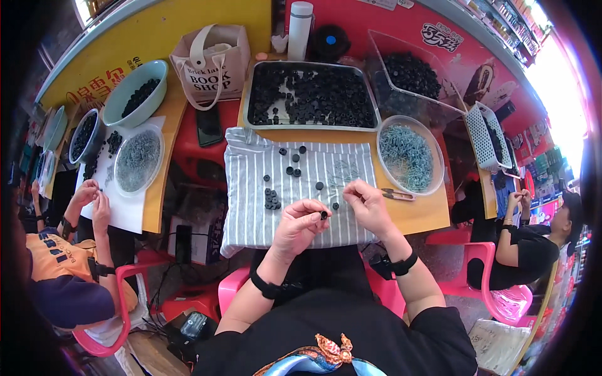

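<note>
Over the grey striped cloth point(248, 182), my left hand point(300, 229) pinches a small black round cap point(324, 215) between thumb and fingertips, its hollow side showing. My right hand point(370, 208) is close by on the right, fingertips pressed together; anything in them is too small or hidden to make out. A loose black cap point(335, 205) lies between the two hands. Thin silvery screws point(342, 170) are scattered on the cloth just beyond my right hand. Several more black caps point(272, 199) sit in a cluster and singly to the left.
Beyond the cloth stands a metal tray point(251, 122) of black parts. A round tub point(380, 169) of screws and a pair of small snips point(399, 195) lie right. A clear bin point(401, 94), a cloth bag point(188, 62) and a white bottle point(300, 31) stand behind. People work at both sides.
</note>
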Available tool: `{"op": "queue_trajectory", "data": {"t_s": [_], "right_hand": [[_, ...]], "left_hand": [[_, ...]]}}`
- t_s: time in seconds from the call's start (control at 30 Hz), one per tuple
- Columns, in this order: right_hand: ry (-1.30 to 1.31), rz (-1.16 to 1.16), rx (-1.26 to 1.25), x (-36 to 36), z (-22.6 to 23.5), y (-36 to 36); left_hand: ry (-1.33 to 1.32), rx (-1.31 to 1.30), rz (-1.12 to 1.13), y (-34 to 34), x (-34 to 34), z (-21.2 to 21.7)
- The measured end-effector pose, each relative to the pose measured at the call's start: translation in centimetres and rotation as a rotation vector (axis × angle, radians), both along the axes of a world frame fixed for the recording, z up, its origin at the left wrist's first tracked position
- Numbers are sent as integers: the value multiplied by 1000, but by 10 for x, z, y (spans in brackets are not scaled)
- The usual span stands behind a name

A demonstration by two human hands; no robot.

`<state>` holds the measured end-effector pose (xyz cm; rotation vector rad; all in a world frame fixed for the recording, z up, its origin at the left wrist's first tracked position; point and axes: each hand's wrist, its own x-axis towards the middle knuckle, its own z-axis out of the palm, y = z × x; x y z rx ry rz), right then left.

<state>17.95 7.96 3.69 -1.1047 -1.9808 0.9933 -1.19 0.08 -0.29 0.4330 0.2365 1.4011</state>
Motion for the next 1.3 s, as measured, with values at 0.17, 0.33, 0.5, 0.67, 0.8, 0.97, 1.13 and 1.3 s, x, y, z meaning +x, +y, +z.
{"op": "queue_trajectory", "data": {"t_s": [0.17,0.33,0.5,0.67,0.8,0.97,1.13,1.3], "right_hand": [[104,-79,-143,0,-9,-1],[-96,-85,-14,2,-12,3],[212,-96,-363,0,7,-4],[345,-76,-368,-16,33,-25],[388,-71,-316,-17,27,-29],[379,-76,-288,-21,20,-27],[468,-97,-390,-26,20,-26],[494,-155,-291,-31,10,-27]], "left_hand": [[-8,0,-9,0,0,-1],[-7,6,4,0,1,-1],[127,-116,-16,-1,2,8],[438,-98,83,0,20,9],[694,-93,203,1,25,26],[952,71,314,9,17,24],[1234,192,523,13,12,36],[1288,263,572,16,9,38]]}}
